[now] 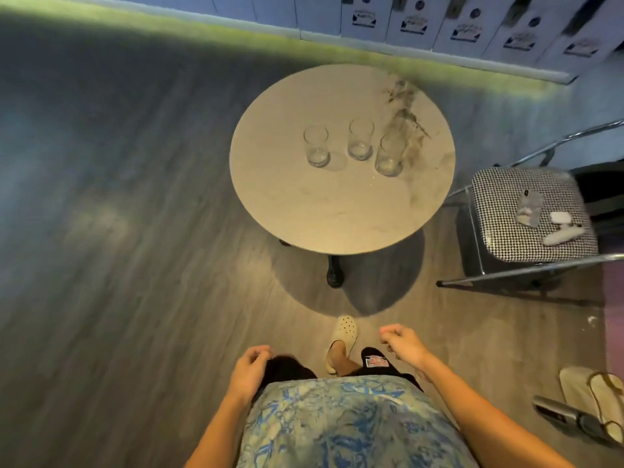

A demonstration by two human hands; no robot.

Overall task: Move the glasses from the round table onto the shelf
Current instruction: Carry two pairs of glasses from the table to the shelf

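Three glasses upright on bench, right of centre, well inside every edge. Chair near bench's right edge; open floor left. Left grip and right grip loosely curled, holding nothing, well short of bench. Bench base mostly hidden; chair items blurry.

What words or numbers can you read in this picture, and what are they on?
None can be read.
Labels on the white wall panels: too blurred to read.
Patch on the black shorts: red and white, too blurred to read.
Glasses and round table: no writing shows.
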